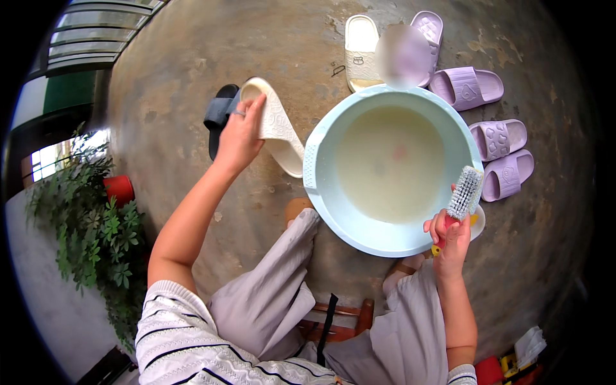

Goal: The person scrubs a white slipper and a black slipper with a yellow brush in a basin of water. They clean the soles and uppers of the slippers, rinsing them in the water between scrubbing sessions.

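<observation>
My left hand (242,136) grips a cream-white slide slipper (277,119) by its strap end, holding it tilted left of the basin, its other end close to the basin's rim. Behind that hand a dark slipper with a grey-blue strap (220,110) is partly hidden. In my right hand (451,239) is a scrubbing brush (465,194), its pale bristles turned up and its red handle inside my fingers. The brush is over the right rim of a large light-blue basin (313,151). Cloudy, whitish water (391,167) fills the basin's bottom, with a small pinkish patch in it.
Beyond the basin lies another cream slipper (362,51); a blurred patch covers part of a lilac slipper (428,29). More lilac slippers (467,88) lie along its right side. A leafy plant (96,237) and red pot (119,189) stand at the left. A wooden stool (359,317) is below me.
</observation>
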### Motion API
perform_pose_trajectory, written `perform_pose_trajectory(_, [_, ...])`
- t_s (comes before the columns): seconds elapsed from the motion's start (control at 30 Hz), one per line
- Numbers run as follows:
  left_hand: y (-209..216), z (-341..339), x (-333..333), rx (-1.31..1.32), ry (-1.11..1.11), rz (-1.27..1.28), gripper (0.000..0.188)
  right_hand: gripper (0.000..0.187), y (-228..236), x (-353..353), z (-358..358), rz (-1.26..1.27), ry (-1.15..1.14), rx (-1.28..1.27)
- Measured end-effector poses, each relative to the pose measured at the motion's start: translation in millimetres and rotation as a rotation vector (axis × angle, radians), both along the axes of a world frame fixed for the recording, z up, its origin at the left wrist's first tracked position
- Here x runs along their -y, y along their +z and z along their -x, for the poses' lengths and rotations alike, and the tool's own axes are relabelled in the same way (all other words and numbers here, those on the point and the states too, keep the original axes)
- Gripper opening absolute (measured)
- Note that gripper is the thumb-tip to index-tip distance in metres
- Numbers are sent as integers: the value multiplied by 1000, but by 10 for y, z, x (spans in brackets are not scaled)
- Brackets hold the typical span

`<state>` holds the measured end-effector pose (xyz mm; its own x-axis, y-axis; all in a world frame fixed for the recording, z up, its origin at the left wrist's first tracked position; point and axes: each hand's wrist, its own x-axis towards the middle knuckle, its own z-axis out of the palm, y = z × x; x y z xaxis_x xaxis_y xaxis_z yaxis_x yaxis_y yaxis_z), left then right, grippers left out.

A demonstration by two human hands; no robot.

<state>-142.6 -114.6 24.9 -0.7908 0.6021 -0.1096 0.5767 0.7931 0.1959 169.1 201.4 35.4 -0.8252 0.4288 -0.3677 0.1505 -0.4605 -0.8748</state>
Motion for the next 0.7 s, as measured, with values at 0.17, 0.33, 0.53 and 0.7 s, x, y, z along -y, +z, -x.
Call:
perform_pose_trajectory(0.17, [1063,-168,-739,-369,-367,-176,79,74,-39,-29,-49,4,-15,-19])
perform_pose_trajectory(0.33, [840,-789,-1668,-87,-729,-300,61,51,-117,-96,-87,-21,-103,-21])
perform_pose_trajectory(0.53, [-406,-1231,-2114,40,-825,129,65,44,-185,-151,-112,11,-153,-10])
perform_pose_trajectory(0.7, [-146,-1605,-2087,166,-645,471,100,36,-336,-209,-186,-22,-124,113])
